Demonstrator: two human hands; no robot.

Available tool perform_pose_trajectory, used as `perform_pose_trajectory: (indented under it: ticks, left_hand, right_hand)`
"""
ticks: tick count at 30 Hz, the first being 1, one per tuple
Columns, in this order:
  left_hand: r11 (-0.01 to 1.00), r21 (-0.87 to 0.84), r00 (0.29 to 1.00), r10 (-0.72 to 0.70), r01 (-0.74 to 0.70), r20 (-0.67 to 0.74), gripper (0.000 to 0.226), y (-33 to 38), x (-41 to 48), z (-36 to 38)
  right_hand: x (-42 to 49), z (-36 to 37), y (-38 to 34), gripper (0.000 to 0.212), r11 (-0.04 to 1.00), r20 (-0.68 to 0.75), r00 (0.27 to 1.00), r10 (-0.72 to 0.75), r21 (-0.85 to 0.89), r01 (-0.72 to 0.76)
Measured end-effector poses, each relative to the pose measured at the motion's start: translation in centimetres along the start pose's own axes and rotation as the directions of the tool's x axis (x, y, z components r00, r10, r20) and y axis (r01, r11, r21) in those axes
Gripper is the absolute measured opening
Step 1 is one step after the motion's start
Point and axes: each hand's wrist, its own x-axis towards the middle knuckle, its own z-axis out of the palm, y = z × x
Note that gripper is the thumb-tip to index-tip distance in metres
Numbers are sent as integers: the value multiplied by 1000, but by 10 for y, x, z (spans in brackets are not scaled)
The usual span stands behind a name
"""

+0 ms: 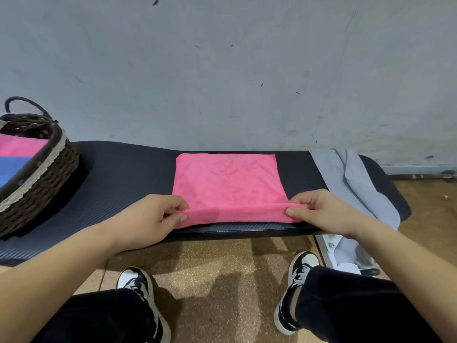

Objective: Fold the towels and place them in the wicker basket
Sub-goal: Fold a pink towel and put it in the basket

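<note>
We hold one pink towel [228,181] flat on the tabletop [123,169], its near edge pinched at both corners, left hand [150,219] and right hand [324,211] fingers gripping. One wicker basket [42,174] stands at far left, holding pink and blue cloth.

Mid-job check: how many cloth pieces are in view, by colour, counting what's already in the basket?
Pink: 2 (pink towel on the mat, pink towel in the wicker basket)
Blue: 1 (blue towel, in the wicker basket)
Grey: 1 (grey cloth, draped over the right end of the mat)
Total: 4
</note>
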Motion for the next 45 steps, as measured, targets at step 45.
perform_pose_trajectory:
  ticks: [45]
  left_hand:
    - [886, 76, 890, -455, 457, -39, 34, -34, 103, -21]
  right_hand:
    - [123, 20, -12, 33, 860, -400, 891, -215, -509, -21]
